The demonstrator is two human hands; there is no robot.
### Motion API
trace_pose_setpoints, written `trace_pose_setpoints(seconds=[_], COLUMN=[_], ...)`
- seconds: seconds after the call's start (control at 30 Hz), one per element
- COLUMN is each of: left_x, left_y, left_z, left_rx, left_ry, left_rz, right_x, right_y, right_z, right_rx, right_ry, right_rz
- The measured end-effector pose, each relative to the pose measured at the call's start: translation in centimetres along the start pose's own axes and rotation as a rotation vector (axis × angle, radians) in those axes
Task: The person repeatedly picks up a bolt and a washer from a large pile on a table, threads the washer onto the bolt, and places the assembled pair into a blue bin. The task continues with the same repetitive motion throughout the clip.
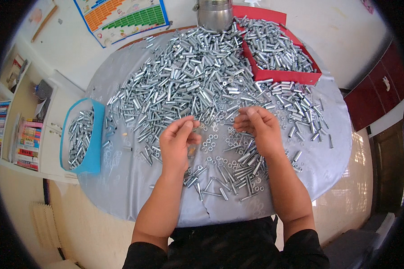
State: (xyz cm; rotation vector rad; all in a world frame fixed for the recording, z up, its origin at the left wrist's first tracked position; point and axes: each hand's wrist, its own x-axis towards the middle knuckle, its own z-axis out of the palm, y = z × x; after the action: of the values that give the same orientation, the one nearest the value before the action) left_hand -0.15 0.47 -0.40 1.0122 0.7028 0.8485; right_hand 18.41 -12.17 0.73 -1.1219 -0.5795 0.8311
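Observation:
My left hand (179, 140) is over the near middle of the table with its fingers curled and the thumb against them. Anything pinched there is too small to make out. My right hand (260, 127) hovers across from it, also closed, thumb against the fingers; what it may hold cannot be seen. Loose hex nuts (209, 142) lie between the two hands. Beyond them spreads a big heap of silvery metal sleeves and bolts (184, 76). Nearer to me, a smaller group of long bolts and sleeves (231, 178) lies between my forearms.
A blue open box (94, 152) of metal sleeves stands at the left edge. At the back right sits a red box (285, 77) filled with similar parts, beside a steel pot (214, 15). A grey cloth (121, 188) covers the round table. Bookshelves (24, 121) stand left.

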Motion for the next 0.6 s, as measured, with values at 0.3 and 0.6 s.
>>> trace_pose_setpoints(seconds=[0.3, 0.6], left_x=[0.2, 0.2], left_y=[0.7, -0.7], left_z=[-0.2, -0.3], left_rx=[0.069, 0.551], left_ry=[0.088, -0.007], left_rz=[0.136, 0.376], right_x=[0.1, 0.1], right_y=[0.4, 0.4], right_z=[-0.2, -0.2], right_rx=[-0.06, -0.054], right_ry=[0.114, 0.128], right_rz=[0.039, 0.024])
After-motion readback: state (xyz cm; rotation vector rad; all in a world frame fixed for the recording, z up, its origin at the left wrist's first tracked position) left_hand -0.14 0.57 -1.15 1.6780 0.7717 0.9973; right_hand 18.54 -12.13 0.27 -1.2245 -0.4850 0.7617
